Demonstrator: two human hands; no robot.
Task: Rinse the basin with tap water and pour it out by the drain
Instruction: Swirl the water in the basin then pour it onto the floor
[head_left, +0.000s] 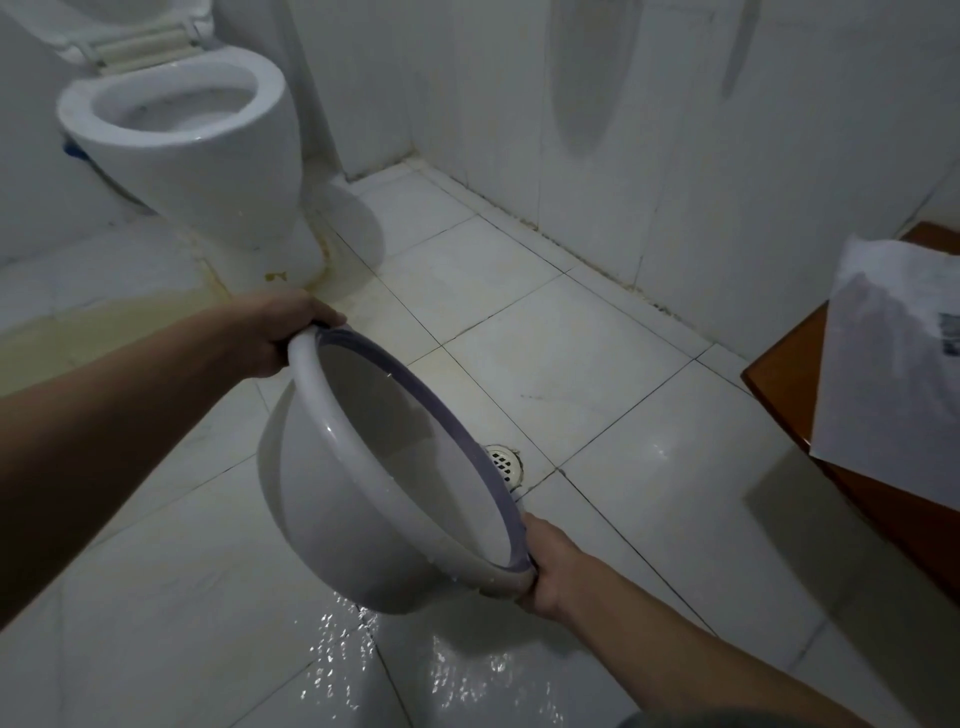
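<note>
Basin (363, 519) hangs in the air above the floor (597, 364), tipped steeply on edge. Its mouth is turned toward 2 o'clock, where the drain (503, 461) peeks out just past the purple-trimmed rim. My left hand (280, 332) has the rim at its 11 o'clock and my right hand (550, 566) at its 5 o'clock, each grip curled round the lip, opposite one another.

I judge it to be thin, light plastic, stiff at the rolled rim and likely to flex in the wall, so the rim is the place to hold. Droplets cling to the outside and water glints on the tiles at 6 o'clock, so I expect it to be slick. Hooking my fingers under the lip should guard against a slip. I can make out no pool inside, so I expect little weight.
</note>
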